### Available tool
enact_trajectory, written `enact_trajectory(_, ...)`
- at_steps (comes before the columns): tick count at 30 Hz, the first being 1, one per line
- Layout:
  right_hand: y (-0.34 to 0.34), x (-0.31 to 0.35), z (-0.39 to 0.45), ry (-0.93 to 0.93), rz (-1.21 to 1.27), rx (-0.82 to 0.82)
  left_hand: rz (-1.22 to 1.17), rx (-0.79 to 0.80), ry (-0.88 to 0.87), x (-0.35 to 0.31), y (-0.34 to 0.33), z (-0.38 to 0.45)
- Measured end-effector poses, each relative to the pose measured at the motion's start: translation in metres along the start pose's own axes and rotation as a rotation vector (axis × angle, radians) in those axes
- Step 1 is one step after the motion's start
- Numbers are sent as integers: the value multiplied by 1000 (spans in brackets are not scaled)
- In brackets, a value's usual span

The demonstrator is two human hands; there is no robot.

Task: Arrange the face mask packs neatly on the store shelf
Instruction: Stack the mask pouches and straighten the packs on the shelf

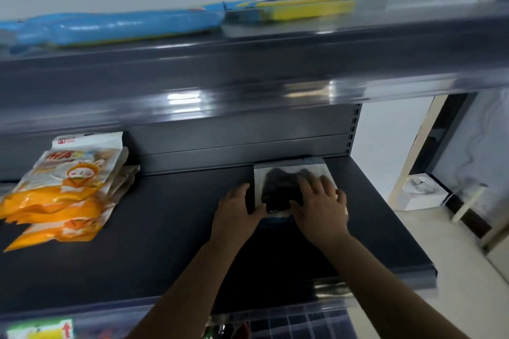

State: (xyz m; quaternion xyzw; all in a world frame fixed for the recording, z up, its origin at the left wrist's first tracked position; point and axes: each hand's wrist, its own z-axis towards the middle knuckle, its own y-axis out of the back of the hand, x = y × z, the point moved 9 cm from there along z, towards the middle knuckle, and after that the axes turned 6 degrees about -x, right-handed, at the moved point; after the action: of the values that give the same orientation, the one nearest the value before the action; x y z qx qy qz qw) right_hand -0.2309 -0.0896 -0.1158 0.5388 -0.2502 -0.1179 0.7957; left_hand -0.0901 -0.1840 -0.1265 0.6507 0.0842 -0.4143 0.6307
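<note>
Your right hand [321,206] lies flat on the clear pack of black masks [289,183], fingers straight and spread across its top; your left hand [237,209] rests at the pack's left edge, fingers straight and close together, thumb reaching onto the near corner. Neither hand pinches the film. The pack lies flat on the dark middle shelf [165,228], toward its right end, with its far edge at or close against the back panel [248,143].

Risks from this posture — judged, not observed. Glossy film on a smooth shelf will likely slide under a flat palm, so uneven pressure could skew the pack out of square. A push to the right could carry it toward the shelf's open end. Well apart on the left, the orange packs [63,190] lie fanned and overlapping — reach across carelessly and they may scatter further. Blue and yellow packs [192,20] sit on the upper shelf.
</note>
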Motion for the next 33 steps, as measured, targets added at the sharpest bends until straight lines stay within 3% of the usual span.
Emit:
enact_trajectory(7, -4, 101, -13, 283, 147, 36, 196, -253, -60, 41, 87, -31)
enact_trajectory(16, -21, 244, -25, 330, 581, 173, 168, -479, 114, 151, 232, -74)
enact_trajectory(24, -49, 331, -7, 80, 829, 305, -23, -473, 209, 241, 316, -58)
enact_trajectory(29, -65, 353, 9, -167, 1040, 326, -232, -392, 274, 305, 331, -15)
enact_trajectory(33, -81, 358, 17, -305, 1140, 341, -348, -315, 275, 310, 338, 7)
